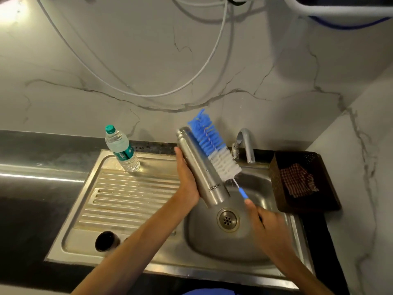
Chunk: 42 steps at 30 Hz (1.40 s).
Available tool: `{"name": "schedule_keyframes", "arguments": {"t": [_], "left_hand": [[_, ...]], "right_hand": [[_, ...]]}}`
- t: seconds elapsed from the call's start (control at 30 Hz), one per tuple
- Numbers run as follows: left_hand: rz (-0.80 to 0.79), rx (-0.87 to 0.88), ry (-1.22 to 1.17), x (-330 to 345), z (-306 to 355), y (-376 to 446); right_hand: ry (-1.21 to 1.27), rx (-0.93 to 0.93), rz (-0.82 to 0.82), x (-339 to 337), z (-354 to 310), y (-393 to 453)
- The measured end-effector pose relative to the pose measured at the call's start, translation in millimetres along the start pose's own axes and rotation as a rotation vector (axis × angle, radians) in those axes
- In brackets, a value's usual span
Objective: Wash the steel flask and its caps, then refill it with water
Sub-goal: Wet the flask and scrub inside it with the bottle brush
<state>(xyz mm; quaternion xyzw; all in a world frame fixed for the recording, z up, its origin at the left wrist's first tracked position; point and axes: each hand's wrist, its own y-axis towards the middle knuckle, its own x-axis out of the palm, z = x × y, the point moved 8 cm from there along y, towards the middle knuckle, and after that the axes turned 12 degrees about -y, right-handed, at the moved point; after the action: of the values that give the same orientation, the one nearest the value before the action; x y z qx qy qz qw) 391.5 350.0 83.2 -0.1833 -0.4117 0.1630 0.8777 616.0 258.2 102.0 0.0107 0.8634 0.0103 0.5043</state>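
Observation:
My left hand (pixel 187 179) grips the steel flask (pixel 202 169) from its left side and holds it tilted above the sink basin (pixel 214 241), mouth pointing up and away. My right hand (pixel 265 220) grips the blue handle of a bottle brush (pixel 214 147). The brush's blue and white bristles lie against the flask's right side, outside it. A dark round cap (pixel 107 241) sits on the drainboard near the front left corner.
A plastic water bottle (pixel 122 149) with a green cap stands at the back of the ribbed drainboard (pixel 131 194). The tap (pixel 246 145) rises behind the basin. A brown basket (pixel 306 182) with a checked cloth sits to the right. Hoses hang on the marble wall.

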Motion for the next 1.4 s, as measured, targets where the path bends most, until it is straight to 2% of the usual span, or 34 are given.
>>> {"name": "schedule_keyframes", "arguments": {"t": [0.13,0.23,0.27,0.33,0.43,0.57,0.67,0.73,0.8,0.87,0.93,1.0,1.1,1.2,1.27,1.4], "left_hand": [[-0.131,0.024,0.053,4,11,11],[-0.06,0.051,0.025,-4,38,26],[-0.036,0.034,0.019,-4,36,24],[-0.078,0.024,0.16,4,18,12],[-0.149,-0.081,0.199,13,-18,-11],[-0.107,0.028,0.162,6,22,6],[-0.129,0.063,0.007,13,49,10],[-0.175,0.046,0.151,21,36,2],[-0.204,0.007,0.272,23,11,-9],[-0.188,-0.057,0.283,23,-4,-15],[-0.169,-0.049,0.267,19,9,-5],[-0.116,-0.005,0.216,9,33,13],[0.058,0.048,0.201,-14,44,25],[-0.004,-0.038,0.229,-13,4,10],[-0.055,-0.119,0.159,-9,-18,-3],[-0.084,-0.023,0.037,-5,16,13]], "right_hand": [[-0.181,-0.04,0.016,-11,23,-16],[-0.314,-0.068,0.02,-15,32,-40],[-0.292,-0.053,0.005,-10,30,-39],[-0.152,-0.009,-0.027,-1,15,-23],[0.01,0.022,0.035,-2,-1,5],[-0.097,-0.041,0.009,-7,15,-14],[-0.076,-0.058,-0.067,-3,13,-37],[0.016,-0.018,-0.088,2,5,-23],[0.063,0.01,-0.022,-2,-5,4],[0.051,0.008,0.027,-7,-9,23],[0.035,-0.01,0.016,-3,-3,21],[-0.021,-0.039,-0.06,8,13,1],[-0.069,-0.034,-0.128,26,26,-24],[0.073,0.047,-0.124,26,12,-7],[0.101,0.037,-0.086,18,-3,6],[0.017,0.005,-0.131,14,9,-18]]}}
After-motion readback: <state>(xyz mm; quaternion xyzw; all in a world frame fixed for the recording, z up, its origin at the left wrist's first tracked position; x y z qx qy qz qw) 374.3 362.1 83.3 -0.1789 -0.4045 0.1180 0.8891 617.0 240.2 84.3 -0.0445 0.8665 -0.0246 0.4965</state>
